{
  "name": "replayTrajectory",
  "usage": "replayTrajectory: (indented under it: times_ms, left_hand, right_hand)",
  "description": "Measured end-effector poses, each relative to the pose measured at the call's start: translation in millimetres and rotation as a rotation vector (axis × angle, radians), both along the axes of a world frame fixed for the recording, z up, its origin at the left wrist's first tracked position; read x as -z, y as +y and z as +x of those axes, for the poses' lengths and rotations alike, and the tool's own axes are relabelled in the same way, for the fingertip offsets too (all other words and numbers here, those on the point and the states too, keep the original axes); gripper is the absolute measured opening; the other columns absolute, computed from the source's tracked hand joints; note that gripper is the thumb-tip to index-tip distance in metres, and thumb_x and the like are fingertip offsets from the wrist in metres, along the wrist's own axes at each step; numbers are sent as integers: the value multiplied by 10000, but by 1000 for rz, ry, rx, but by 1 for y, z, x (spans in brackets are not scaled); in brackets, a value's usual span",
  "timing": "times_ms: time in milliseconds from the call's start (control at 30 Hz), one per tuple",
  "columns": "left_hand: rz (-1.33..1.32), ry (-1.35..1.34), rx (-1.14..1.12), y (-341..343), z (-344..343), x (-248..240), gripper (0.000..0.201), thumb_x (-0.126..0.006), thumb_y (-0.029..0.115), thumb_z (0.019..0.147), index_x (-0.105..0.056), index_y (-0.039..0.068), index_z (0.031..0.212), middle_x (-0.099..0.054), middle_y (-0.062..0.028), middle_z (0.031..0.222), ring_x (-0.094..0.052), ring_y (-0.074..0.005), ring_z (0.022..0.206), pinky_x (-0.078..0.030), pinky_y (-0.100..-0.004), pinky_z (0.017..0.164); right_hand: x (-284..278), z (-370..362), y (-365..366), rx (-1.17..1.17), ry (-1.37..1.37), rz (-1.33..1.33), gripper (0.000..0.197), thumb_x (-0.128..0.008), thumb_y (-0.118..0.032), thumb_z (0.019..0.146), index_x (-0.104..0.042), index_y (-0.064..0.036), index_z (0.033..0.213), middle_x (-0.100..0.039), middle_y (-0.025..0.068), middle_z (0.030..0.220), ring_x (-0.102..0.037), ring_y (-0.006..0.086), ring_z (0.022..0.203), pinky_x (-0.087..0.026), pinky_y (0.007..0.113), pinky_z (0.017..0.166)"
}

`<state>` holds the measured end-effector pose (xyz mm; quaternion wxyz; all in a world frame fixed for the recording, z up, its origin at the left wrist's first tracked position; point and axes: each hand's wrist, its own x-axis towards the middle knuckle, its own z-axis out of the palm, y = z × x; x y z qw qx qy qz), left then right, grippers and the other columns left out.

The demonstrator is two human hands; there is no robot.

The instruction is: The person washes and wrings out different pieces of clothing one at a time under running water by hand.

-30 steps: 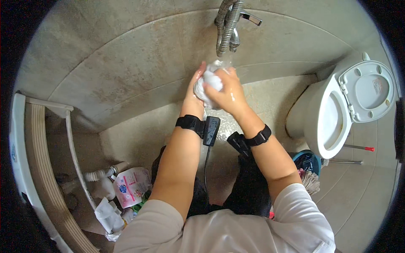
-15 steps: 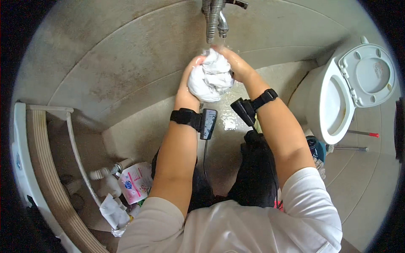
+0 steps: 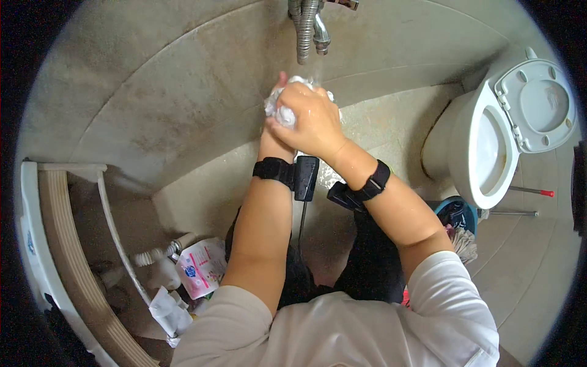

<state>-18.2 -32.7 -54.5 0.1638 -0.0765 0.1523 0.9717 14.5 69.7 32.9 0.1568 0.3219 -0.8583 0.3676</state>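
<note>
Both hands squeeze a wet white cloth (image 3: 282,105) under a metal tap (image 3: 319,30) with a flexible hose (image 3: 304,27), water running onto it. My right hand (image 3: 309,119) lies on top, wrapped over the bundle. My left hand (image 3: 275,92) is mostly hidden beneath and behind it, only fingertips showing at the cloth's upper edge. Each wrist wears a black strap with a small black device.
A white toilet (image 3: 489,140) with its lid up stands at the right. A white appliance with a beige rim (image 3: 55,244) fills the lower left, beside a drain hose (image 3: 159,254), a pink-and-white pouch (image 3: 202,266) and crumpled paper (image 3: 165,309). Tiled wall ahead.
The cloth has been wrung from a loose bundle into a tight wad. My right hand has shifted over the top of it, and the hands have drawn slightly lower under the tap.
</note>
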Motion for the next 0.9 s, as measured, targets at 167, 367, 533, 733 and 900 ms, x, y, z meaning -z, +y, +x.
replayTrajectory:
  times_ms: [167,367,533,733,900]
  left_hand:
    - [-65,-122,-35,31,1,-1,327,-546,356,855,-582,50,964,-620,-111,894,-608,-238,825,-511,-356,766]
    - [176,-4,47,-1,-4,19,247,-515,273,865,-598,64,965,-658,-82,852,-644,-233,749,-540,-377,708]
    - [-161,-211,-100,4,-5,-16,199,-503,242,877,-599,70,905,-643,-89,851,-632,-230,753,-531,-374,709]
    - [-79,-95,-106,6,6,-8,234,-485,281,890,-599,79,927,-633,-89,878,-619,-231,792,-520,-356,730]
    - [-113,-118,-74,23,6,-13,231,-488,301,893,-589,95,925,-618,-41,830,-609,-187,743,-514,-329,688]
  right_hand:
    - [13,-39,10,254,-257,68,200,-629,-251,661,-600,-82,763,-637,179,845,-602,386,821,-483,470,731]
    - [48,-69,17,349,-515,-143,272,-605,-234,723,-621,-56,928,-630,241,871,-611,389,836,-485,425,742]
    - [60,-61,49,204,-680,-478,376,-601,-195,736,-565,-85,1094,-614,218,1008,-615,316,898,-474,377,803]
    - [-15,-7,-8,68,-108,117,229,-583,-313,785,-655,-121,888,-626,121,1024,-580,357,952,-484,396,789]
    - [3,-56,1,351,-202,260,319,-577,-409,783,-676,-106,801,-656,159,833,-638,334,783,-514,438,690]
